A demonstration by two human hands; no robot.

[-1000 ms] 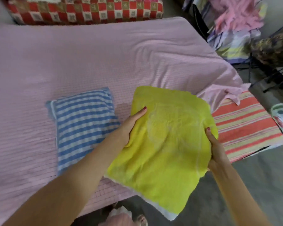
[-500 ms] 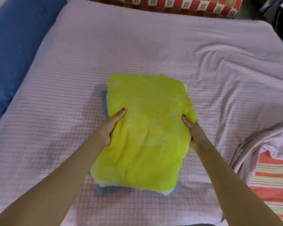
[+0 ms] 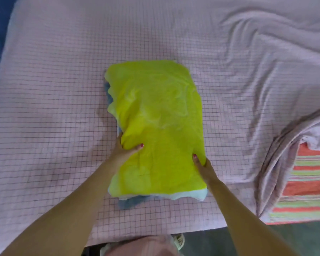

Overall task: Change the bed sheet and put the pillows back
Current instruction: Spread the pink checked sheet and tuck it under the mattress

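Left hand [image 3: 125,149] grips yellow pillow [image 3: 157,126] at its left edge, thumb on top. Right hand [image 3: 204,166] holds the right edge. Pillow lies mid-bed on a blue pillow [image 3: 127,202], atop pink checked sheet [image 3: 54,108]; sheet rumpled far right.

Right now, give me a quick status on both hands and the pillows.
Left hand and right hand grip the yellow pillow by its sides. It lies on the blue pillow, on the pink sheet. Nothing in the way.
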